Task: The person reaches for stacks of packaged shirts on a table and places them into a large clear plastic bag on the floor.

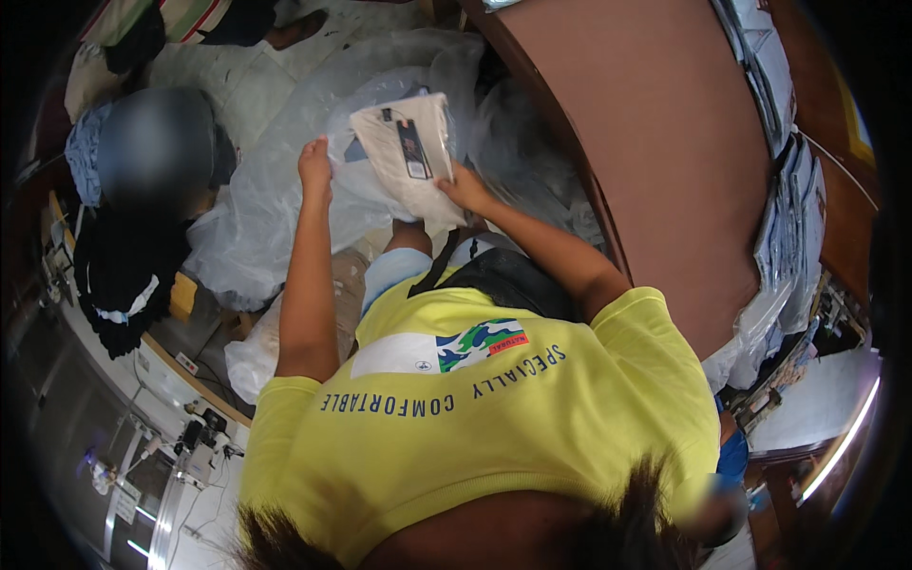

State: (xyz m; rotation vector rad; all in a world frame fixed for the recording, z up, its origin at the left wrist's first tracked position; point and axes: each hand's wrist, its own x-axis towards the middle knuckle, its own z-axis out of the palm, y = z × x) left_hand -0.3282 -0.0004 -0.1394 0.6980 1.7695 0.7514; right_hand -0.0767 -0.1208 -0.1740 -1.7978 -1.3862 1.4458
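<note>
Two grips (315, 171), one tagged beige garment (385, 147), one brown tabletop (655, 142)

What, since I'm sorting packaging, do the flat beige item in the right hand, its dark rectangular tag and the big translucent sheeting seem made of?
Flat beige item: probably matte cloth inside clear glossy film, given highlights along its edge. Dark rectangular tag: likely smooth card, given crisp straight edges. Big translucent sheeting: thin, shiny plastic, seemingly, wrinkled and see-through.

The site is a garment workshop or stockroom. Indicators: stacks of folded, plastic-wrapped garments (790, 214) along a brown table (665, 142), clear plastic sheeting (271, 190), heaped black clothing (128, 256), and a tagged beige garment (433, 142).
</note>
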